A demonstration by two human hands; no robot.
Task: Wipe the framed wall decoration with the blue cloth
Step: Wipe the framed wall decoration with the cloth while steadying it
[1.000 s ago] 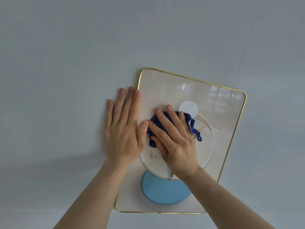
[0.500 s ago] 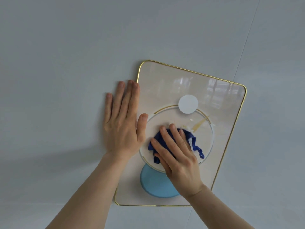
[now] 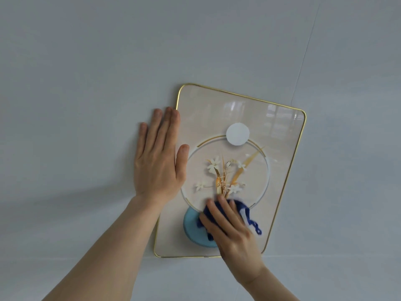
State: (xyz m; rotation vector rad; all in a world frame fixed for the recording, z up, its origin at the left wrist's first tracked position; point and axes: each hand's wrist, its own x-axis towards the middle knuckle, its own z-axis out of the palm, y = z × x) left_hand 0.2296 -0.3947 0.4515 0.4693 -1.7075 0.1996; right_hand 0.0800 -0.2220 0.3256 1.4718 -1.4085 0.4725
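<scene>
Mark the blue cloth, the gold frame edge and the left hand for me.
blue cloth [image 3: 240, 208]: head view, bunched dark fabric showing beside the right hand's fingers.
gold frame edge [image 3: 238, 93]: head view, bare top rail.
left hand [image 3: 157, 161]: head view, back of the flat palm.

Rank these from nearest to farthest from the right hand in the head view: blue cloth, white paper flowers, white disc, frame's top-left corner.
1. Dark blue cloth, under the right hand.
2. White paper flowers, just above.
3. White round disc, higher.
4. Gold frame's top-left corner, farthest.
</scene>
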